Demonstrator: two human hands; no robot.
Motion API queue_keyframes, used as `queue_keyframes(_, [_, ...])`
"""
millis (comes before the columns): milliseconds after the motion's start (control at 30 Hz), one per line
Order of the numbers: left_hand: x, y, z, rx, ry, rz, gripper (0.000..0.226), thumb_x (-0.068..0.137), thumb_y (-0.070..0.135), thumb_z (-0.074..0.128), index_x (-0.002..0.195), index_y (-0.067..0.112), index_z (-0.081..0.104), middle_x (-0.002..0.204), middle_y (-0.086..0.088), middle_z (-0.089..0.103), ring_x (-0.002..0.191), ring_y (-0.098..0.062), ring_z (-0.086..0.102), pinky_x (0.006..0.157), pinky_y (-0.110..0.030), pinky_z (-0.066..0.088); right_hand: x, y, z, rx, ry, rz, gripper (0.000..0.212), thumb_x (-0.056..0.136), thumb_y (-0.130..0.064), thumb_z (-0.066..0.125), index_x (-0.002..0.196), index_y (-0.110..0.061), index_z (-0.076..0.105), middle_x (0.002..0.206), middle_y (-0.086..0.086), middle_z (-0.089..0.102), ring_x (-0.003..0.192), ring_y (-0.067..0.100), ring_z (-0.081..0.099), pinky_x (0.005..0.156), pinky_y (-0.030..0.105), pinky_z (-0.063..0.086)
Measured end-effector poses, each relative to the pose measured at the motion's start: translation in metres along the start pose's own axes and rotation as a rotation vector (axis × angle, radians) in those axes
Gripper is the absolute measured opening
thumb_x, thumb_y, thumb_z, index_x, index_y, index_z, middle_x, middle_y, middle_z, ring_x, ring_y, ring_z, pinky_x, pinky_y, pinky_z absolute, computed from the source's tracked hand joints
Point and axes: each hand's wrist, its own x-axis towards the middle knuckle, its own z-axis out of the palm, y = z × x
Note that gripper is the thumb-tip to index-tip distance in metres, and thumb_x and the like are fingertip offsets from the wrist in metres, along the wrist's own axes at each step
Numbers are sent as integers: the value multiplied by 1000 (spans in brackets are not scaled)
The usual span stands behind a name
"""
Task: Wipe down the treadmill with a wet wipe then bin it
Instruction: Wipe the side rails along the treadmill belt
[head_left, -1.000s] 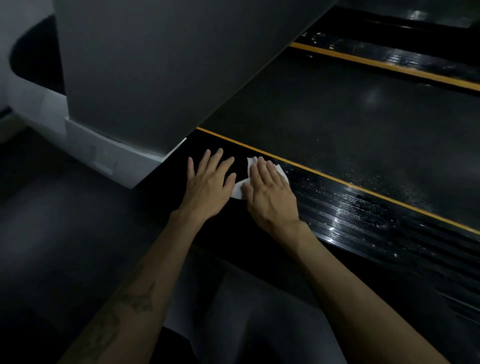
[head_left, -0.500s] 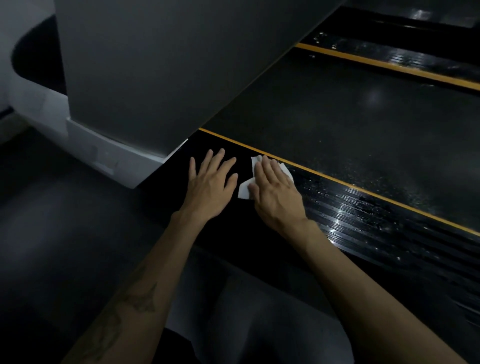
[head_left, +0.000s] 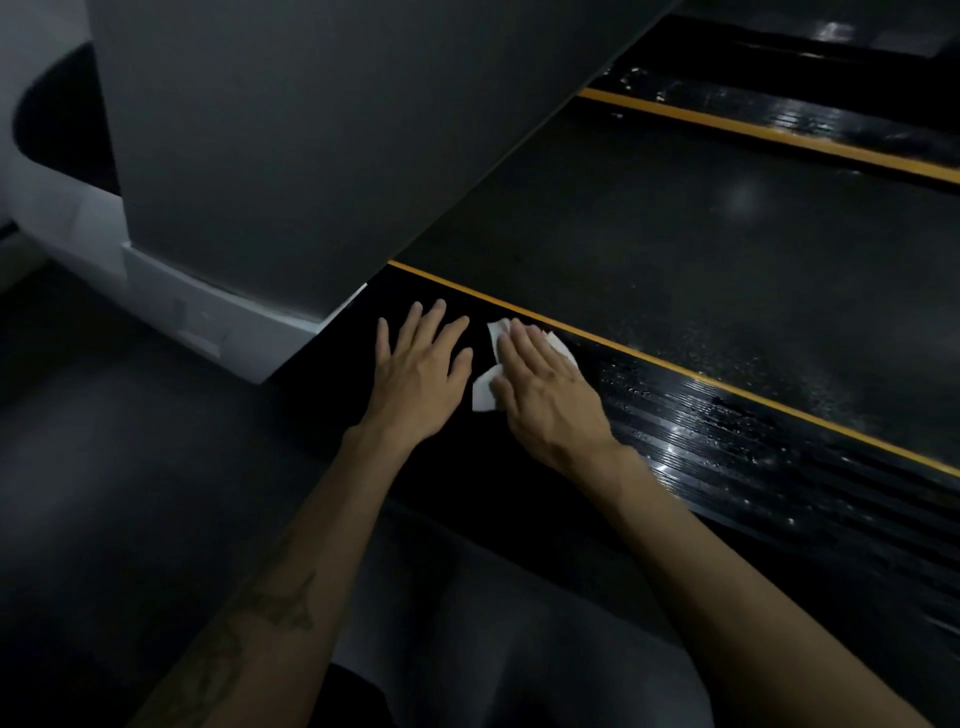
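The right hand (head_left: 540, 395), fingers flat, was pressed on the wet wipe (head_left: 485, 391) on the treadmill's near side rail (head_left: 727, 457), barely shifted since a moment earlier, beside the spread left hand (head_left: 421, 374), so wiping was judged unfinished.

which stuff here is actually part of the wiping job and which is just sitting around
Part of the job:
- wet wipe, pressed flat under the right hand
- treadmill side rail, ribbed and wet
- treadmill belt
- left hand, resting flat on the rail

Just there:
- grey upright housing
- dark floor
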Motion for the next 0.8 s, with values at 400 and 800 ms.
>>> queue_keyframes(400, [1,4,0,11,-22,-7,51,110,40,34,159,28,32,172,-1,15,159,-20,2,127,-53,-4,11,15,-5,-23,-32,50,67,109,-44,9,162,-4,12,171,14,5,159,25,1,125,30,-7])
queue_keyframes(800, [1,6,2,24,-34,1,53,110,43,33,161,28,29,173,-1,12,159,-19,0,127,-51,-5,14,8,1,3,-20,148,68,108,-45,7,163,-5,10,171,13,4,159,25,0,129,36,-2])
